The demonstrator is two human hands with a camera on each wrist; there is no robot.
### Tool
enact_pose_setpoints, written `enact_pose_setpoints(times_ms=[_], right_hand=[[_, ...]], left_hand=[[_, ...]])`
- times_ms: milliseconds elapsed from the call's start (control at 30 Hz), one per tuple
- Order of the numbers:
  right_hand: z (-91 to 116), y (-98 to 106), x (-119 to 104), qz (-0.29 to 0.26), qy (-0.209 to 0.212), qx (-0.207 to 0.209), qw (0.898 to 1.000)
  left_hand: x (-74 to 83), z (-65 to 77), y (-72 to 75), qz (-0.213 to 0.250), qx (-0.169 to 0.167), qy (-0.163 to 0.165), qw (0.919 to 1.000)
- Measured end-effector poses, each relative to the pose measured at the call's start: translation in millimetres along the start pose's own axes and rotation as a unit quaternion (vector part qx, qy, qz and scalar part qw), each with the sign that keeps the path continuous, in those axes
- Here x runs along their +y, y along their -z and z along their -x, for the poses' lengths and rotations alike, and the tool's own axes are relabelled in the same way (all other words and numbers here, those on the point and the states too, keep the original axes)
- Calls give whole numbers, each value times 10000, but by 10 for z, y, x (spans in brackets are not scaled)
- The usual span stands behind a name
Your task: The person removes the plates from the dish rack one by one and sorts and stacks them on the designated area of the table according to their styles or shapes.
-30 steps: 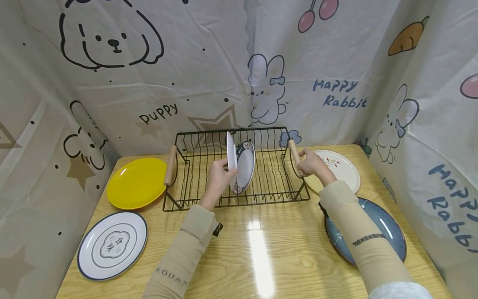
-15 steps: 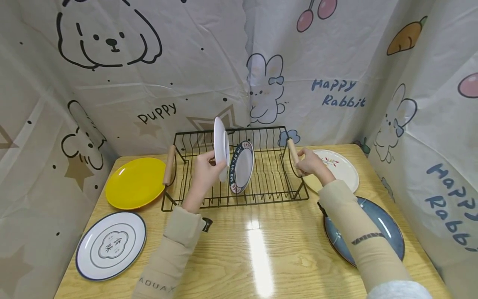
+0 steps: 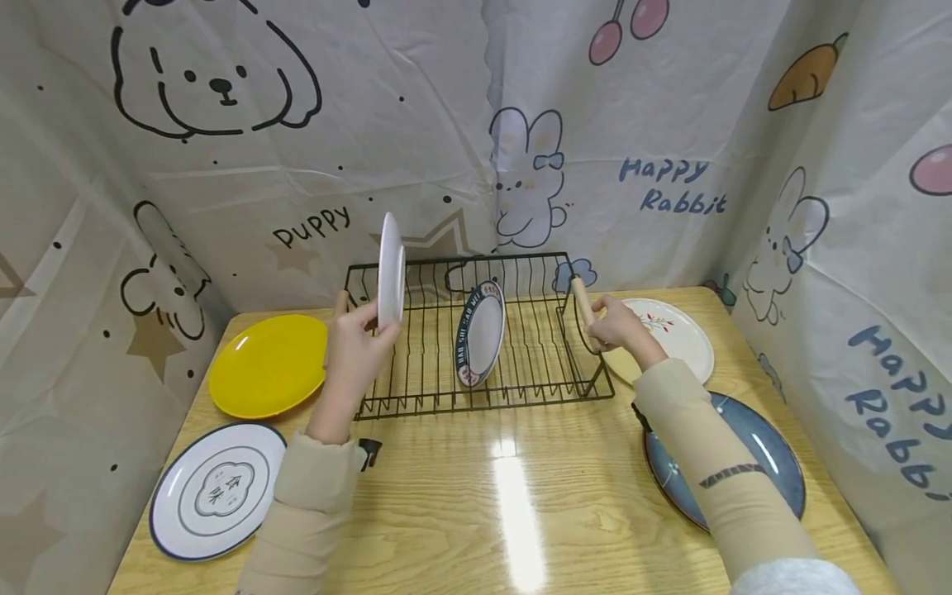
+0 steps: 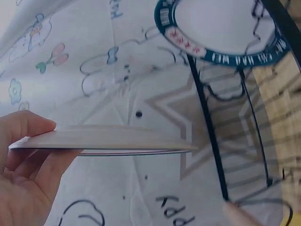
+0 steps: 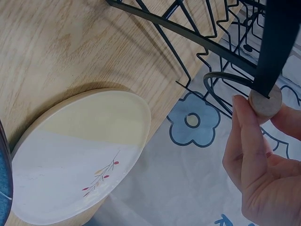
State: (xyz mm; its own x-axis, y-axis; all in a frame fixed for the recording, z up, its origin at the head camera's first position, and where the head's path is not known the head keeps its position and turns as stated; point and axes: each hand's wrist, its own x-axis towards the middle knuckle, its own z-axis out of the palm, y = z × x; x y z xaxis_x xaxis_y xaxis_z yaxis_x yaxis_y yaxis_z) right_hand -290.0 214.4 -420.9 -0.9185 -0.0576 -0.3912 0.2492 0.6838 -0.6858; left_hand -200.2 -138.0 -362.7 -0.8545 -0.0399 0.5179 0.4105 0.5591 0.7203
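My left hand (image 3: 357, 351) pinches a white plate (image 3: 390, 273) by its edge and holds it on edge above the left end of the black wire dish rack (image 3: 535, 397). In the left wrist view the plate (image 4: 108, 140) appears edge-on between thumb and fingers, with a thin coloured line along its rim. My right hand (image 3: 621, 326) grips the wooden handle (image 3: 584, 302) at the rack's right end; the right wrist view shows fingers and thumb around the handle's round end (image 5: 265, 103). A white plate with a dark lettered rim (image 3: 481, 335) stands upright in the middle of the rack.
On the left of the wooden table (image 3: 446, 504) lie a yellow plate (image 3: 268, 368) and a blue-rimmed white plate (image 3: 178, 504). To the right are a cream-and-white plate with a red sprig (image 3: 684, 335) and a blue plate (image 3: 773, 463). A printed curtain (image 3: 416, 124) encloses the back and sides.
My left hand has lifted the white plate from beside the lettered-rim plate and carried it left and up, toward the rack's left end. The right hand stays on the handle.
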Motion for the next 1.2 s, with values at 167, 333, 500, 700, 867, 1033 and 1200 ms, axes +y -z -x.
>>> enact_pose_setpoints(times_ms=[167, 333, 500, 700, 867, 1033, 1200], right_hand=[[3, -4, 0, 25, 12, 5, 10000], [10, -2, 5, 19, 0, 29, 10000], [0, -1, 6, 51, -17, 24, 10000], [-2, -1, 3, 96, -29, 23, 9999], [4, -5, -1, 106, -1, 45, 9999], [2, -13, -5, 112, 85, 75, 9999], [-14, -18, 13, 84, 72, 71, 9999]], left_hand=[[-75, 53, 188, -619, 321, -246, 9973], [-177, 137, 363, -1239, 668, -596, 9882], [-318, 274, 555, -1707, 767, -713, 9797], [-466, 491, 777, -2130, 539, -40, 9756], [-578, 696, 922, -2538, 428, 329, 9657], [-698, 933, 1033, -2893, 408, 455, 9553], [-822, 1177, 1121, -3257, 397, 541, 9431]])
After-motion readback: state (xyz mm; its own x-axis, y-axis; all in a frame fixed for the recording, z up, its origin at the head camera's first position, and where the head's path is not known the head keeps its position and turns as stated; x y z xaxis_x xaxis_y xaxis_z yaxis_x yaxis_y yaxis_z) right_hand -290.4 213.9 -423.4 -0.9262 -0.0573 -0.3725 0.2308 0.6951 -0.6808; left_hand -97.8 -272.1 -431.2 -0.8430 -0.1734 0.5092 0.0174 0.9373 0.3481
